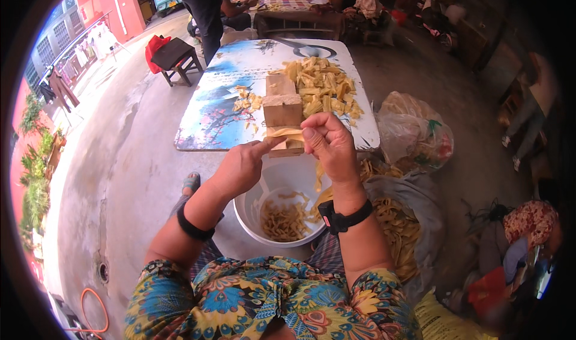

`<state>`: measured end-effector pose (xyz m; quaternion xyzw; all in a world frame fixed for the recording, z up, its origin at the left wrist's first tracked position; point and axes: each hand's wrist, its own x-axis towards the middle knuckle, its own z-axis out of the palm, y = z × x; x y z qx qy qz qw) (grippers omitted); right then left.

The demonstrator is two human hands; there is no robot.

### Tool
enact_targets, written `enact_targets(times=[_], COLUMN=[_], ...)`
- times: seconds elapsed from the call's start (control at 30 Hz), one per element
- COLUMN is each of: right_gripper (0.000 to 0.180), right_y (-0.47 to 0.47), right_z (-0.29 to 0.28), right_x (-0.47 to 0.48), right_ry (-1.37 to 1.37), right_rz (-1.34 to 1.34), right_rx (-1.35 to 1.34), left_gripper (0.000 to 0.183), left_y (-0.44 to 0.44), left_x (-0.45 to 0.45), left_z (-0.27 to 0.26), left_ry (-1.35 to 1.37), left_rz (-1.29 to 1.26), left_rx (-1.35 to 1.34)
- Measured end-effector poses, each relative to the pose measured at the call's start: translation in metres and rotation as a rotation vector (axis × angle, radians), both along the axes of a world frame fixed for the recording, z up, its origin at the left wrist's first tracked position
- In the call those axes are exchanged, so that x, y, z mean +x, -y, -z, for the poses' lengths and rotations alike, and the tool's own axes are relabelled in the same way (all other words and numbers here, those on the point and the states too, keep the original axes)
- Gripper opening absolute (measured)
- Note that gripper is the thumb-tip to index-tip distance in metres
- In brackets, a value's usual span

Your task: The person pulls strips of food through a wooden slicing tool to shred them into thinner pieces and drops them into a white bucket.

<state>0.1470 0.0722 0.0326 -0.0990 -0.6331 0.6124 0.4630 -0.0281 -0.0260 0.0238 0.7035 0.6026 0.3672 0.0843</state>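
Over the front edge of the table, my right hand (330, 142) pinches a yellow dried strip (288, 134), perhaps tofu skin, between thumb and fingers. The strip lies across the low front part of a stepped wooden block (282, 111). My left hand (245, 162) reaches in from the left, its index finger against the strip; its thumb is hidden. Behind the block and to its right is a heap of short yellow pieces (326, 85). A smaller pile of pieces (247, 99) sits left of the block. Below my hands stands a white tub (252, 214) with cut pieces (283, 218) at its bottom.
The table (211, 115) has a printed top. To my right are a cloth sack (427, 209) of long yellow strips (398, 236) and a clear plastic bag (414, 128). A dark stool (175, 56) stands at left. Several people sit around a farther table (288, 0).
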Motion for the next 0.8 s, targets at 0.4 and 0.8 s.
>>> enact_targets(times=[0.4, 0.8], right_gripper=[0.006, 0.012], right_y=[0.025, 0.016], right_z=[0.026, 0.026], right_x=[-0.026, -0.023], right_ry=[-0.210, 0.097], right_rz=[-0.414, 0.079], right_rx=[-0.504, -0.105], left_gripper=[0.032, 0.026], left_y=[-0.008, -0.015], left_x=[0.014, 0.016], left_z=[-0.005, 0.015], left_ry=[1.715, 0.783], left_rz=[0.297, 0.145], left_rx=[-0.210, 0.127])
